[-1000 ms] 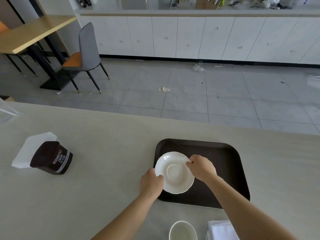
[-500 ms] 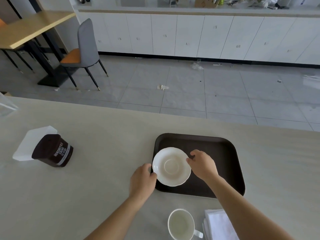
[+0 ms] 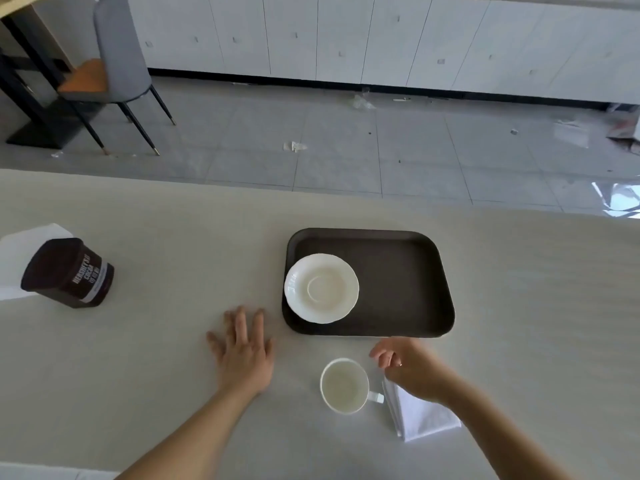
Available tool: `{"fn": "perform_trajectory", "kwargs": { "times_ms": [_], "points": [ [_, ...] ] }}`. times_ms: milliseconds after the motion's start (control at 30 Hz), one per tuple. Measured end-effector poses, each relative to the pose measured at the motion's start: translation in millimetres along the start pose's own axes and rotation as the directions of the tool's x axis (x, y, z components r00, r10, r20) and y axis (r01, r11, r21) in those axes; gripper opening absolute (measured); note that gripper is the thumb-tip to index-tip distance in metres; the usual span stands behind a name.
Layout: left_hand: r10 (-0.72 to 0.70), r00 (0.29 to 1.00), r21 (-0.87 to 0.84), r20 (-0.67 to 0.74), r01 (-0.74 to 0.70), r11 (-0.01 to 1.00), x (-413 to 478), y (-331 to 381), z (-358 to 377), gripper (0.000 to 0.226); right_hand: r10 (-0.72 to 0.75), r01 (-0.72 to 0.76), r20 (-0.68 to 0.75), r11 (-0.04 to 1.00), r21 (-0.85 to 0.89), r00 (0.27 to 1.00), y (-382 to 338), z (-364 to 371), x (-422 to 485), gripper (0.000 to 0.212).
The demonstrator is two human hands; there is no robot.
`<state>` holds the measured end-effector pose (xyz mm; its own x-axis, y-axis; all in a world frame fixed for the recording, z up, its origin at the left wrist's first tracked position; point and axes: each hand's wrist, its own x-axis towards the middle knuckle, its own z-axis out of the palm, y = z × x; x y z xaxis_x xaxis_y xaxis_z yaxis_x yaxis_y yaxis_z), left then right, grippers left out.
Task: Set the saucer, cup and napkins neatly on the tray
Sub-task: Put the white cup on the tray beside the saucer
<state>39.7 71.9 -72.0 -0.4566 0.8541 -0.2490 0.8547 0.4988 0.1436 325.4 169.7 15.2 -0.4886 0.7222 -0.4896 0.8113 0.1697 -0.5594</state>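
- Saucer first: the round white ceramic saucer (image 3: 321, 288) with the scalloped rim now lies flat in the near-left part of the dark brown rectangular plastic tray (image 3: 398, 271), its left edge right at the tray's left rim. A second ago I had both hands on it; both have since let go, so I judge the saucer step done.
- My left hand (image 3: 244, 348) has drawn back onto the pale worktop (image 3: 173, 375), just left of the tray, fingers spread flat and holding nothing.
- My right hand (image 3: 412, 367) has pulled back to the near side of the tray and hovers over the folded white napkins (image 3: 420, 412), fingers loosely curled and empty, beside the handle of the white ceramic cup (image 3: 344, 385). I read this as the reach for the cup, which should go into the saucer's well.
- Cup and napkins both sit on the worktop, off the tray; the cup stands upright and looks empty, its handle pointing right and touching or just beside the napkin stack.
- The tray's right half is bare, which leaves room for the napkins.
- Far left, well apart, a dark brown cocoa tub (image 3: 67, 273) lies tilted against a white sheet of paper (image 3: 20, 251). Neither is in the way.
- Nothing stands between cup and saucer but the tray's low near rim; the cup must be lifted clear of it.
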Motion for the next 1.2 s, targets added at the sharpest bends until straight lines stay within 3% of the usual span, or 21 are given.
{"fn": "perform_trajectory", "kwargs": {
  "times_ms": [100,367,567,767,967,1200],
  "points": [
    [-0.013,1.000,-0.007,-0.004,0.013,1.000,5.1,-5.8,8.2,0.061,-0.016,0.018,0.061,0.999,-0.027,0.998,0.0,2.8,-14.7,0.039],
    [0.000,0.988,-0.035,-0.155,-0.006,0.999,1.2,-5.2,14.3,0.064,-0.135,0.138,0.037,0.985,-0.106,0.990,-7.0,15.9,-26.2,0.030],
    [-0.013,0.973,-0.084,-0.229,-0.006,0.996,2.6,-7.3,18.6,0.060,-0.244,0.230,-0.103,0.964,-0.133,0.964,-7.3,31.1,-24.4,0.006],
    [-0.014,0.967,-0.095,-0.253,-0.011,0.995,3.9,-8.9,21.1,0.059,-0.313,0.286,-0.353,0.950,-0.128,0.882,-5.4,13.3,-21.1,0.011],
    [-0.015,0.966,-0.084,-0.258,-0.007,0.996,3.0,-8.5,21.9,0.061,-0.200,0.186,-0.594,0.979,-0.086,0.779,9.5,-24.9,-0.8,0.014],
    [-0.033,0.971,-0.087,-0.239,0.012,0.996,3.7,-9.3,22.0,0.063,-0.051,0.044,-0.631,0.999,-0.027,0.774,18.9,-35.9,39.6,0.007]
  ]
}}
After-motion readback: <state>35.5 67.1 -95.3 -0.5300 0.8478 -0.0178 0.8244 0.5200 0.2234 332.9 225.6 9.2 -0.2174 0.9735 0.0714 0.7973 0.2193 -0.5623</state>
